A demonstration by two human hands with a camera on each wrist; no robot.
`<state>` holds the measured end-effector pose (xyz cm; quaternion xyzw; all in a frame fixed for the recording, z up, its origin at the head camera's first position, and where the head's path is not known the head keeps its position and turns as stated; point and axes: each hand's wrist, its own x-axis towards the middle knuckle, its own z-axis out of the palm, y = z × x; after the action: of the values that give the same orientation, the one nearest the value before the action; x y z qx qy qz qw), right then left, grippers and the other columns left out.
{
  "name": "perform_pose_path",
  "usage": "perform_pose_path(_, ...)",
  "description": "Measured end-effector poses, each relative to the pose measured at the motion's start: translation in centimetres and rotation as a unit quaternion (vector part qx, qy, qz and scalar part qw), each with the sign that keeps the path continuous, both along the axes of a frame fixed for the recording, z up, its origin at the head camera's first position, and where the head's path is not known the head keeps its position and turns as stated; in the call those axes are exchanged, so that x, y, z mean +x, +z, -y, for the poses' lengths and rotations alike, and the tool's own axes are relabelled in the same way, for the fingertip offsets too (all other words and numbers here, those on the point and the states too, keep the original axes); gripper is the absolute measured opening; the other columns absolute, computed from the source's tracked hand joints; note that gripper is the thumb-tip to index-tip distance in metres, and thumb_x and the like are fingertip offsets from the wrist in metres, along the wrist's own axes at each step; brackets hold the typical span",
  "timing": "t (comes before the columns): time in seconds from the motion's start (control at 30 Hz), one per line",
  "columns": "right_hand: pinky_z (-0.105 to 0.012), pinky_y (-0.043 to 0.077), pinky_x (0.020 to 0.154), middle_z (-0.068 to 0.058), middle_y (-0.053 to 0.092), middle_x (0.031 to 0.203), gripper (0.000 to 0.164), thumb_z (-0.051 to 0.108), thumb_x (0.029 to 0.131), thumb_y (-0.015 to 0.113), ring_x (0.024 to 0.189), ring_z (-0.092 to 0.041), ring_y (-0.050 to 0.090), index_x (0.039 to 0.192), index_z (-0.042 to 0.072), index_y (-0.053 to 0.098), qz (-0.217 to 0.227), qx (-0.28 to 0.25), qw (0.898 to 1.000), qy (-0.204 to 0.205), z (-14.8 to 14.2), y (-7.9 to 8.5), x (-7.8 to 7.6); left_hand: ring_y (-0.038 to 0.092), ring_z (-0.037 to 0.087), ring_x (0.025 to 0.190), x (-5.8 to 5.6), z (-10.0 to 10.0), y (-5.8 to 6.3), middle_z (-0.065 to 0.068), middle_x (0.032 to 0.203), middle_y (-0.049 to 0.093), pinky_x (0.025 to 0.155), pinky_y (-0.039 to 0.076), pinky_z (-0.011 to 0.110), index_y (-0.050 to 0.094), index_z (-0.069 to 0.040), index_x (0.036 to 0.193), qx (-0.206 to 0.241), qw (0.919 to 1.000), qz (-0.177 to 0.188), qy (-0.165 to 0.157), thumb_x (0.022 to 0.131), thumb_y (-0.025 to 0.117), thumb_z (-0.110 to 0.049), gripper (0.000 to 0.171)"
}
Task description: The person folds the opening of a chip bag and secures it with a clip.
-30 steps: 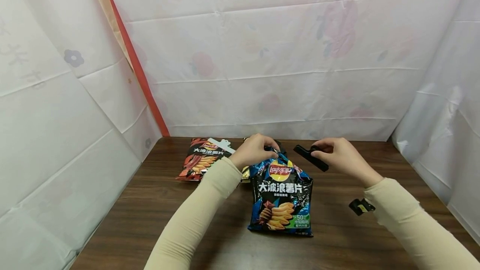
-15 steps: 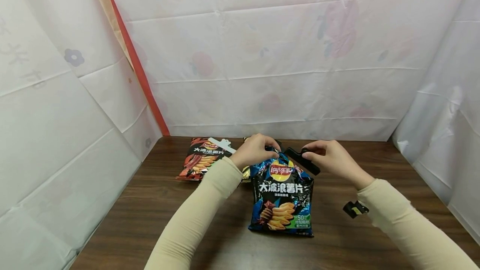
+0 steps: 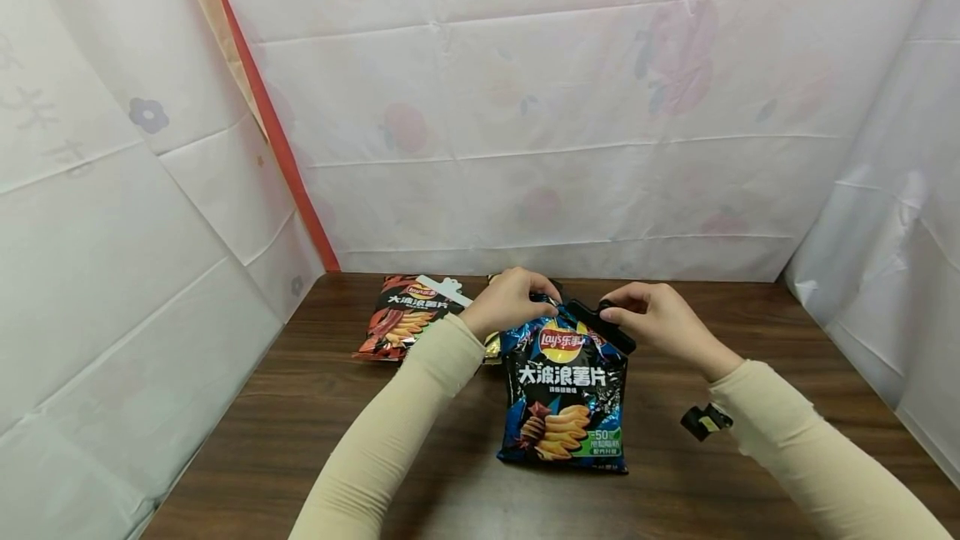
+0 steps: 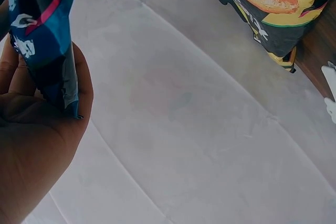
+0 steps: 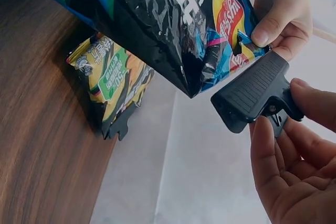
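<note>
A blue and black chip bag (image 3: 566, 398) stands nearly upright on the table with its top folded over. My left hand (image 3: 510, 302) pinches the left end of that folded top; in the left wrist view the foil (image 4: 44, 61) lies between thumb and fingers. My right hand (image 3: 663, 323) pinches the handles of a long black bag clip (image 5: 252, 93). The clip lies slanted along the right side of the fold, close to my left fingertips (image 5: 262, 35). Whether the foil sits between the clip's jaws I cannot tell.
A red chip bag (image 3: 401, 323) with a white clip (image 3: 442, 290) on it lies at the back left. Behind my left hand is a yellow and black bag (image 5: 113, 77) with a dark clip (image 5: 123, 121). White cloth (image 3: 525, 107) hangs behind the table (image 3: 300, 440).
My right hand has moved left with the black clip, from apart from the bag to against its folded top. The left hand keeps its pinch in the same place.
</note>
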<state>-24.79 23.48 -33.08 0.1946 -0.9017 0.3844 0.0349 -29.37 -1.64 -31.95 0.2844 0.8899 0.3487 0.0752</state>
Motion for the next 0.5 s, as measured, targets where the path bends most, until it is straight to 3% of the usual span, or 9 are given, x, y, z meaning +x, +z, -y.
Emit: perform_pose_path(0.5, -0.029, 0.046, 0.057, -0.004, 0.070, 0.091, 0.025, 0.029, 0.093, 0.068, 0.066, -0.013, 0.055, 0.109, 0.011, 0.072, -0.001, -0.008, 1.000, 0.001, -0.03, 0.00, -0.08, 0.046, 0.011, 0.054, 0.16, 0.00, 0.05, 0.004, 0.096, 0.074, 0.057, 0.039, 0.024, 0.075, -0.012, 0.105, 0.001, 1.0000, -0.004, -0.002, 0.091, 0.070, -0.015, 0.015)
